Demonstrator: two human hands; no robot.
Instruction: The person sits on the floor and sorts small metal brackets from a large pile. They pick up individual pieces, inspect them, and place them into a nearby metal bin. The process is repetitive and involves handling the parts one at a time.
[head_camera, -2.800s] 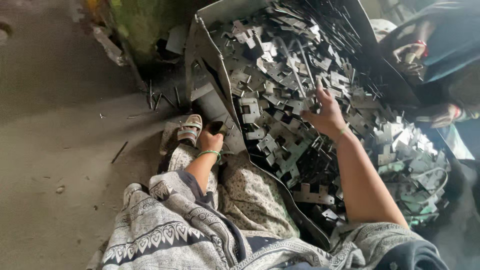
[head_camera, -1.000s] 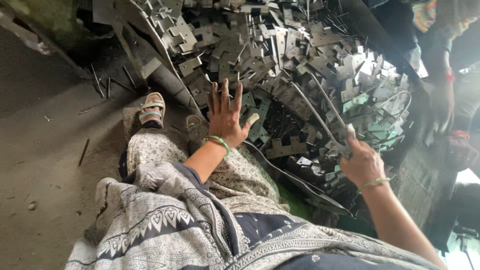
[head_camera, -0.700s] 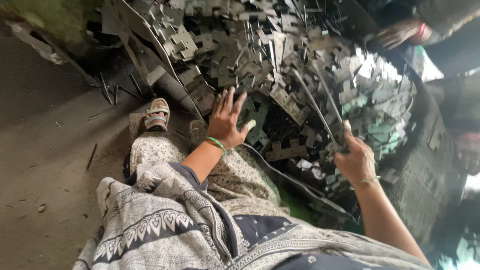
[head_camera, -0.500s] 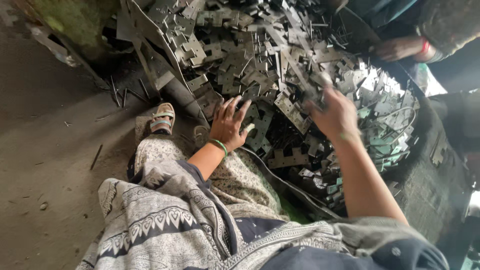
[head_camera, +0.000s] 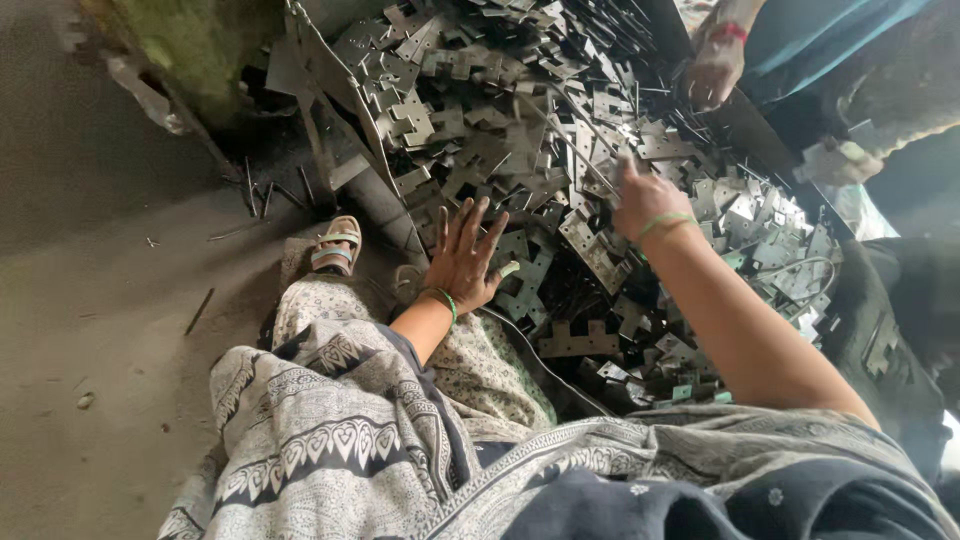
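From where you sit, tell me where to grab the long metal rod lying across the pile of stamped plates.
Probably grip the metal rod near its lower end, beside the right hand, coming from above: it lies slanted on top of the stamped plates, its upper stretch farther off.

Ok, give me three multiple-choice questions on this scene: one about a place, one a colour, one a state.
1. Where is the left hand?
A. flat on the metal brackets
B. on the sandal
C. raised off the pile

2. What colour is the right wrist's bangle?
A. red
B. green
C. blue

3. How is the right hand?
A. spread open in the air
B. curled among the brackets
C. resting on the knee

A: palm down, fingers spread on the pile. B: a pale green band shows. B: its fingers bend into the pieces; whether it grips any is hidden.
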